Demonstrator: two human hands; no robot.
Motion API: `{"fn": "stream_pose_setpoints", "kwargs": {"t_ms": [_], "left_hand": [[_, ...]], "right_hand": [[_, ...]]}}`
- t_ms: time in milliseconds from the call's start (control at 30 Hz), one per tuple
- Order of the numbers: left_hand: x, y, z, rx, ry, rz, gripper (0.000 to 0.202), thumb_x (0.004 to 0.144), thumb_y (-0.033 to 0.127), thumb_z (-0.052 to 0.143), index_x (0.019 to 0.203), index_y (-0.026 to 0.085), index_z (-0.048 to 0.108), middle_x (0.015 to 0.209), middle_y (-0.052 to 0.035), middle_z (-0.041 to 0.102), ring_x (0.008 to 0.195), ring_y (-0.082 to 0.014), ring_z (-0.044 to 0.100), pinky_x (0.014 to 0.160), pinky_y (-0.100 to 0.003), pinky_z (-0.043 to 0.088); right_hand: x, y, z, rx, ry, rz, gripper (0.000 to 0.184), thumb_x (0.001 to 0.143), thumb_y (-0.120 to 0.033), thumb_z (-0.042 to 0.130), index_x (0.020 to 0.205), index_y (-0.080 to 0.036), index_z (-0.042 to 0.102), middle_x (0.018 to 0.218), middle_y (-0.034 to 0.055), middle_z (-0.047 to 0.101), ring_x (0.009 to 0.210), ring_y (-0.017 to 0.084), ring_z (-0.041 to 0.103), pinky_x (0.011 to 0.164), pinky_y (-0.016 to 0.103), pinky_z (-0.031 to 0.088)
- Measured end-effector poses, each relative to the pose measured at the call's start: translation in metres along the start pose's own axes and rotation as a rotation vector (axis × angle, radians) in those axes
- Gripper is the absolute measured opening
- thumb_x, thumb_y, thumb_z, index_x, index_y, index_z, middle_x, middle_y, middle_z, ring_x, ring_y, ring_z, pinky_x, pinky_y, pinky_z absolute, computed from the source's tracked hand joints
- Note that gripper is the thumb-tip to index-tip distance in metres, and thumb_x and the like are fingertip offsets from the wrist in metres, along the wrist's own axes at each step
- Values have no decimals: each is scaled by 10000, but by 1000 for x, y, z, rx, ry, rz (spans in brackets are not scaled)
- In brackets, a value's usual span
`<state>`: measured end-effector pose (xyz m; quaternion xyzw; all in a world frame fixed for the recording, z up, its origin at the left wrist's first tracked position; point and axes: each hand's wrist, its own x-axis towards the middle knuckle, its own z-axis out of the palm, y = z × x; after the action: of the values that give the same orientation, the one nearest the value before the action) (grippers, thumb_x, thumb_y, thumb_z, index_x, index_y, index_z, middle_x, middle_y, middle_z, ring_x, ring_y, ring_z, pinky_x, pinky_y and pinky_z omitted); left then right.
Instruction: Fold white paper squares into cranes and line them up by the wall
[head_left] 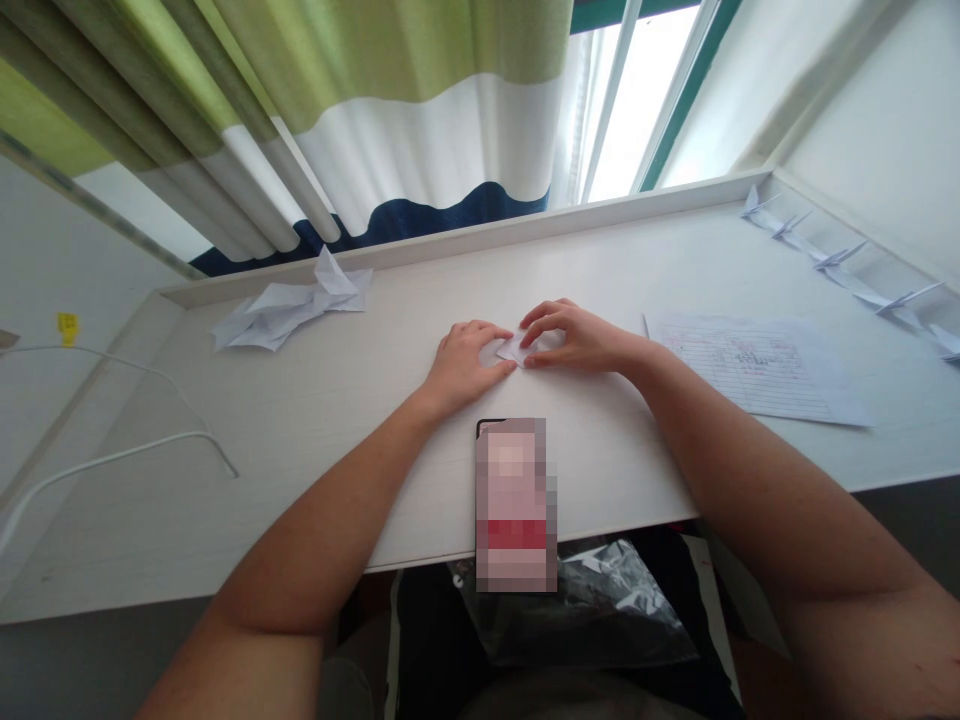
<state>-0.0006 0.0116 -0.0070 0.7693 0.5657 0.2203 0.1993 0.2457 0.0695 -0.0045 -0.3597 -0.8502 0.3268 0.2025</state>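
Observation:
A small piece of folded white paper (513,349) lies on the white desk between my two hands. My left hand (466,362) grips its left side, thumb at the near edge and fingers at the far edge. From the right, my right hand (574,337) has its thumb and curled fingertips on the same paper. Part of the paper is hidden beneath the fingers. In front of my hands is a phone (516,505), its screen blurred out, overlapping the desk's front edge.
Folded white papers (281,312) lie at the back left. Lined, written sheets (757,365) rest to the right. Several folded paper pieces (840,262) stand along the right wall. A white cable (135,445) crosses the left side. Clear plastic (615,610) covers my lap.

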Motion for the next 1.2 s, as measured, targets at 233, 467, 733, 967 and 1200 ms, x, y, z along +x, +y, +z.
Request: {"fn": "stream_pose_setpoints", "kwargs": {"t_ms": [233, 467, 733, 967, 1200], "left_hand": [[0, 0, 0, 10, -14, -15, 385, 945, 402, 759, 1316, 310, 805, 1449, -39, 740, 1440, -325, 579, 1297, -521, 425], [0, -2, 1, 4, -6, -6, 385, 940, 417, 766, 1305, 312, 829, 1433, -42, 747, 1428, -313, 588, 1297, -496, 436], [2, -3, 1, -30, -3, -27, 373, 913, 414, 790, 1266, 315, 853, 1424, -40, 752, 1423, -316, 598, 1294, -487, 450], [4, 2, 0, -41, -9, -89, 395, 866, 367, 809, 1256, 321, 854, 1447, -28, 735, 1433, -313, 599, 1313, -472, 433], [5, 5, -2, -55, -12, -130, 408, 829, 367, 833, 1235, 330, 851, 1449, -19, 724, 1434, -321, 598, 1315, -485, 420]], "right_hand": [[1, 0, 2, 4, 0, -3, 199, 882, -503, 818, 894, -316, 885, 1334, 81, 759, 1385, 395, 571, 1235, 618, 403], [3, 1, 9, -33, 33, -9, 221, 925, -495, 767, 881, -299, 859, 1298, 90, 763, 1341, 389, 593, 1223, 635, 392], [4, 2, 5, -18, 3, -28, 161, 910, -466, 804, 909, -332, 893, 1300, 76, 770, 1314, 372, 615, 1204, 615, 422], [0, 0, -5, 21, -57, -39, 181, 913, -448, 784, 972, -337, 915, 1345, 82, 774, 1315, 362, 634, 1184, 590, 463], [3, 1, 0, 0, -17, -32, 184, 920, -418, 746, 933, -300, 886, 1332, 98, 766, 1316, 363, 633, 1204, 596, 446]]}}
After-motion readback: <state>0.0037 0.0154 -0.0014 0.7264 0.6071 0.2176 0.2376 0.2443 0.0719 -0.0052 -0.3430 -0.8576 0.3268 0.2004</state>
